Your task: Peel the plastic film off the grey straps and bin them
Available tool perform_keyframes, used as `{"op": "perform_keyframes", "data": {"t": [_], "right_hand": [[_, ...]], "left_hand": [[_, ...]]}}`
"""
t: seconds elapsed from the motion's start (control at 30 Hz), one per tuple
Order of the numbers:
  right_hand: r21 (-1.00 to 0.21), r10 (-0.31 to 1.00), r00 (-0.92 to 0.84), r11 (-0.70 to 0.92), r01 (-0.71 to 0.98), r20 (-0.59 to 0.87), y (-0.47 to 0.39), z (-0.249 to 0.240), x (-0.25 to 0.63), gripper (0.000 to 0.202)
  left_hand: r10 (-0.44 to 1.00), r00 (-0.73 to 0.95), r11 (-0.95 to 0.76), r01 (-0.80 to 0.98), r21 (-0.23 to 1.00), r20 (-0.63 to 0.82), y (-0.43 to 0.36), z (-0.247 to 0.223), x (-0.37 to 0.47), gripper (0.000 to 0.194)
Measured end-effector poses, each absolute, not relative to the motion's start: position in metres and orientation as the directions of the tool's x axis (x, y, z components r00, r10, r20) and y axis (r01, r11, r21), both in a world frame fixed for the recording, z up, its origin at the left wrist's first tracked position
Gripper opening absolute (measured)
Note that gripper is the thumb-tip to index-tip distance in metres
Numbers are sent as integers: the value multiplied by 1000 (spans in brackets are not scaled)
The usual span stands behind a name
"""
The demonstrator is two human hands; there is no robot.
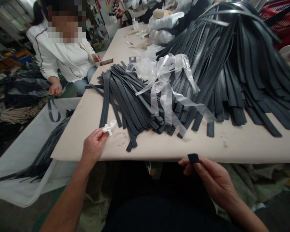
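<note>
Our left hand (94,143) pinches a crumpled white wad (109,127) at the near left of the table (157,148), beside the dark straps (132,103). At the near edge, right of centre, our right hand (214,177) grips a dark strip (193,158) between thumb and fingers. Clear plastic ribbons (168,103) drape the straps farther off.

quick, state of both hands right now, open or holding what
Left hand: closed, pinching a crumpled white scrap.
Right hand: closed, holding a dark flat piece.
</note>
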State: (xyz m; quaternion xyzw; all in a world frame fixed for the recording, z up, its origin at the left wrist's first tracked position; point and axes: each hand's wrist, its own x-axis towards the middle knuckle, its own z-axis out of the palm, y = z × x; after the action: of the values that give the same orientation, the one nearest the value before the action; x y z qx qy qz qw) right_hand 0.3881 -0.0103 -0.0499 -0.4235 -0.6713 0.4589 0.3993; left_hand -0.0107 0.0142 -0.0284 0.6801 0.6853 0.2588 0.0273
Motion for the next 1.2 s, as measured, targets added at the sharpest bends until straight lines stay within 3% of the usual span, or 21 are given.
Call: {"op": "perform_keyframes", "data": {"t": [0.1,0.17,0.27,0.37,0.57,0.63,0.7,0.8,0.87,0.93,1.07,1.2], "right_hand": [[-745,774,-495,585,321,395,14,-46,365,20],[-613,670,-586,713,339,455,29,-51,346,18],[-542,610,-648,768,342,456,39,-64,329,17],[-555,620,-638,759,341,456,39,-68,328,15],[-578,631,-645,742,339,431,38,-63,335,18],[-576,633,-644,742,344,430,39,-63,335,19],[-571,637,-638,741,353,432,39,-63,334,20],[-567,636,-634,744,354,440,40,-62,334,20],[-553,628,-632,755,352,455,39,-61,334,21],[-514,609,-621,780,357,493,39,-62,335,22],[-405,541,-594,841,359,595,45,-69,336,24],[-372,511,-596,859,351,619,49,-74,337,23]], "left_hand": [[957,-27,-73,942,328,289,18,-34,-16,32],[965,61,-118,969,216,256,25,-42,-10,29],[947,215,-227,974,22,240,33,-51,7,26],[904,346,-340,938,-67,250,31,-51,22,25],[852,441,-475,878,61,283,-10,-44,39,28],[847,462,-513,840,177,263,-24,-40,39,28],[863,455,-504,780,370,218,-32,-33,33,25],[969,225,-234,720,654,99,-27,-24,18,23],[998,-11,-33,695,718,57,-14,-24,10,29],[988,-122,23,709,705,90,3,-28,7,31],[959,-143,-14,838,546,244,37,-41,7,14],[924,-111,-36,928,372,366,47,-48,7,16]]}}
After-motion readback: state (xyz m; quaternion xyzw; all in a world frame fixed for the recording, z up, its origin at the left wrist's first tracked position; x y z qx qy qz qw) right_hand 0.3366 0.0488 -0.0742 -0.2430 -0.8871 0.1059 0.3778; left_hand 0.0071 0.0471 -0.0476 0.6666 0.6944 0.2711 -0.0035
